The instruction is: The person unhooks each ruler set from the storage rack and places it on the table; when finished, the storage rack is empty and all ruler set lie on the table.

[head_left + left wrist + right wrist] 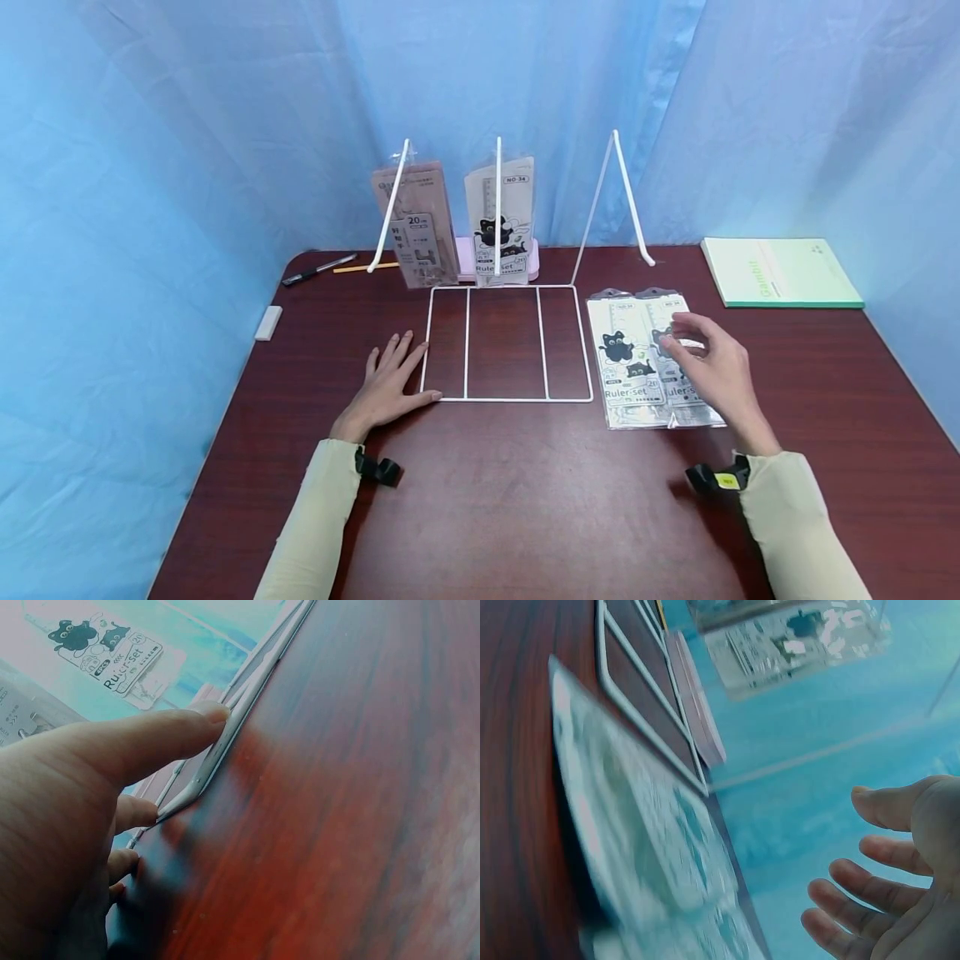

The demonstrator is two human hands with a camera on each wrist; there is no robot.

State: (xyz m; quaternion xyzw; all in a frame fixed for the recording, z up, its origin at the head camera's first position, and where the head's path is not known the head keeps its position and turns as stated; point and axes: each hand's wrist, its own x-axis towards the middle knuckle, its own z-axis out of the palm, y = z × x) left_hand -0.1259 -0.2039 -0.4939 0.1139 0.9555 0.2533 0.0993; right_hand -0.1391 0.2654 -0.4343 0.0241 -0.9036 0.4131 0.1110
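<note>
Two flat Ruler-set packs side by side on dark reddish table, just right of white wire rack. White cards, black cats, printed ruler scale, "NO-34" up top, "Ruler-set" near bottom. Clear shiny wrap, crinkled along near edge; greyish hang tabs at far end. Edges meeting or overlapping: can't tell.

Left hand at rack's front-left corner, fingers spread wide, thumb on wire. Right hand over right-hand pack, fingers loosely curved, thumb and index apart, nothing held. Contact with pack: can't tell.

On rack: pinkish-brown pack on left prong, matching cat pack on middle prong, both upright.

Hidden: part of right-hand pack's cat and lettering, plus its right edge, behind right hand. Pale pink object mostly behind hanging packs; can't identify. Middle of cat pack crossed by prong.

Hard to read: small print on all packs; flat packs motion-blurred in right wrist view, cut off at bottom edge. Hanging packs cropped in left wrist view. Both forearms cut off at bottom of head view.
</note>
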